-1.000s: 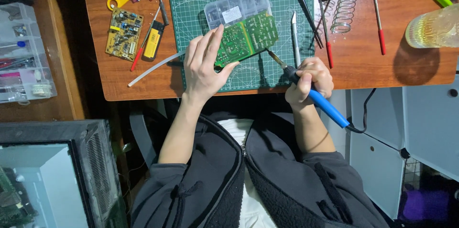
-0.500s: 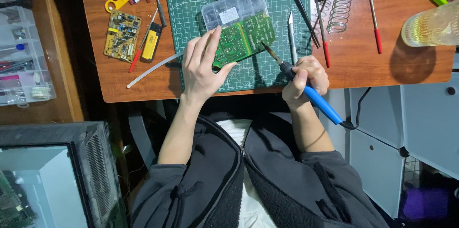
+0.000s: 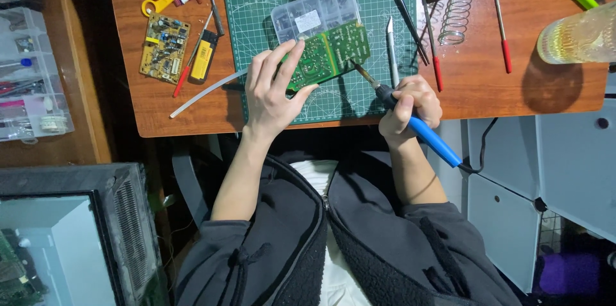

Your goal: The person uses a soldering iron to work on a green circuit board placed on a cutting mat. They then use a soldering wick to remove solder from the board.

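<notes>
- Left hand (image 3: 273, 91) clamped on green board (image 3: 330, 54), holding it tilted on the mat (image 3: 256, 17) near the tabletop (image 3: 487, 94) front edge.
- Right hand (image 3: 410, 110) closed around blue iron (image 3: 417, 127), tip touching the board's right edge.
- Clear box (image 3: 314, 12) just behind board.
- Small board (image 3: 165, 48) toward left edge.

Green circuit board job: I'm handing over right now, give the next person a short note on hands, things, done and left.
Left hand holds the green circuit board flat on the cutting mat, beside the clear parts box.
Right hand grips the blue soldering iron, tip at the board's right edge.
Done: cannot tell which joints are finished.
Left: likely the joint under the tip.
</notes>
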